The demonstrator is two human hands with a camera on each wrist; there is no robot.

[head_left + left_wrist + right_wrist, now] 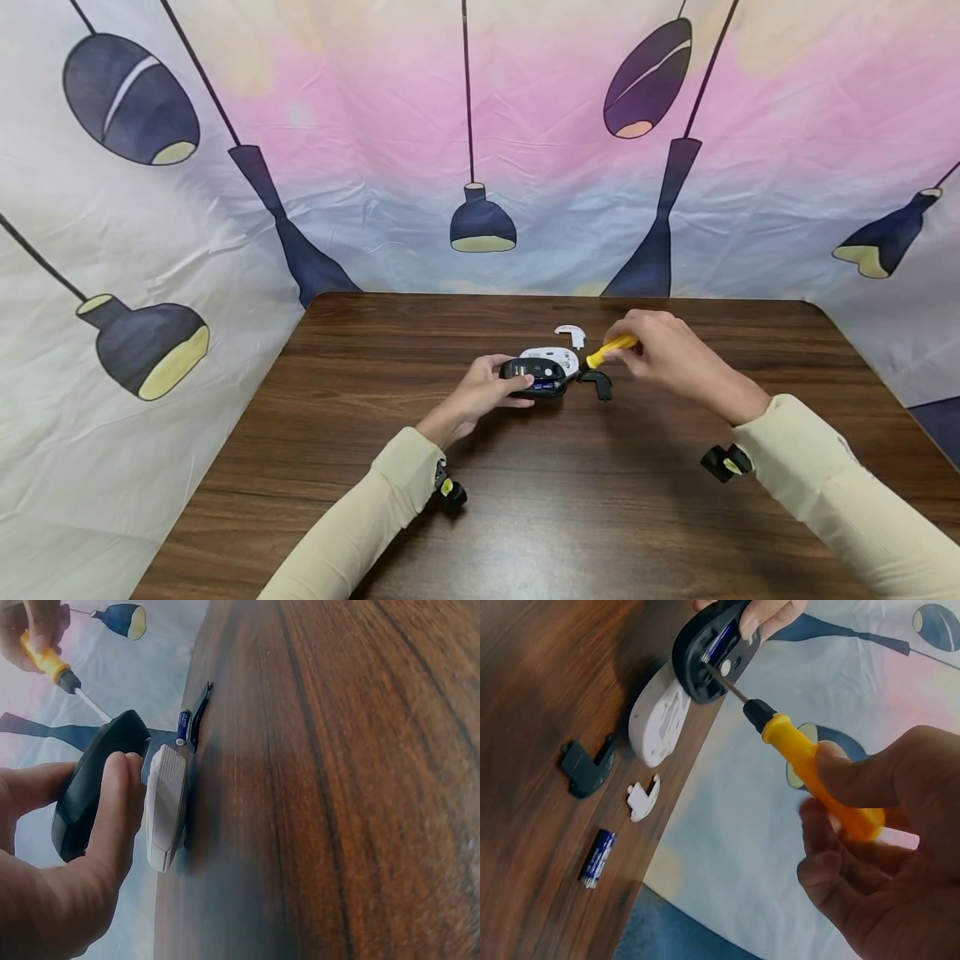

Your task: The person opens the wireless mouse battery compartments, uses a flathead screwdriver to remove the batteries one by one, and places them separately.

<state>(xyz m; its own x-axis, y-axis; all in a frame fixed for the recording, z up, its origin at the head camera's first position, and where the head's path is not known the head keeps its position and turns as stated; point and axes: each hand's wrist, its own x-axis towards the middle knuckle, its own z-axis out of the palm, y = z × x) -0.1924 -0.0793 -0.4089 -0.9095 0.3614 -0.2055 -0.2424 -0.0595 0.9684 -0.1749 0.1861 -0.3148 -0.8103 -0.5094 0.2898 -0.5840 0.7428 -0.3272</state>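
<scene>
My left hand grips a black computer mouse above the table, its underside turned up and its battery bay uncovered. A blue battery shows inside that bay. My right hand holds a yellow-handled screwdriver by its handle, thumb and fingers round it. The screwdriver's metal tip reaches the bay's end of the black mouse in the right wrist view; whether it touches a screw cannot be made out. Just behind the black mouse, a white mouse lies on the table.
Beyond the mice on the wooden table lie a black battery cover, a white battery cover and blue battery cells. A printed cloth hangs behind the table's far edge.
</scene>
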